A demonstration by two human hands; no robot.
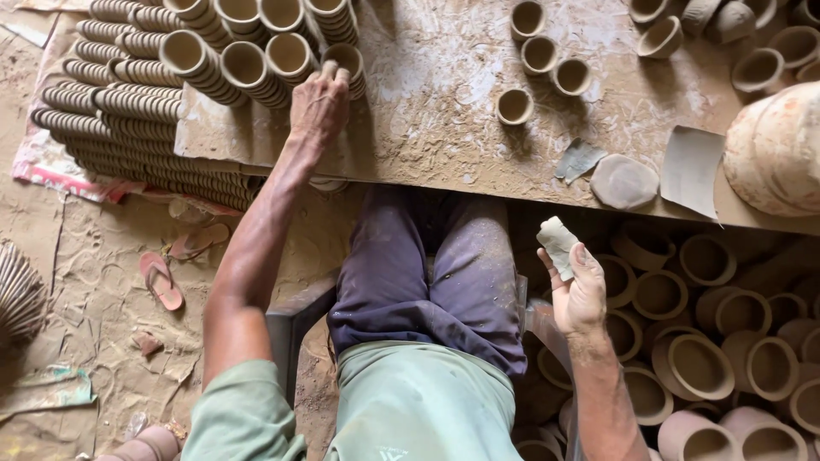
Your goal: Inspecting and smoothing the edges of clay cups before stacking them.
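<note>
Dusty earth floor (85, 290) fills the left of the frame, with a pair of sandals (175, 265) lying on it, and a mud-smeared board serves as your counter (427, 111) across the upper middle. You sit on a chair with your knees under its near edge.

From the head camera, your left hand (318, 107) reaches up to the upper left, where rows of stacked clay cups (248, 60) lie on their sides at the counter's left end. Its fingers (329, 78) are bent together over the rim of the end cup (346, 61) in the nearest row, touching it; whether they truly grip it I cannot tell. More stacked rows spill down past the counter's edge at far left.

Your right hand (581, 294) hangs lower right, just off the counter's near edge, with thumb and fingers pinched on a small pale scrap of cloth or sponge (557, 242).

Four loose cups (538, 55) stand upright in the upper middle, well apart from either hand. A flat clay disc (623, 181) and grey sheets lie at right, near a large round pot (773, 149). Wider clay bowls (700, 367) crowd the floor lower right.

The cups look unfired, thin-walled and light, so likely brittle at the lip; take one around the body, not by the rim.
</note>
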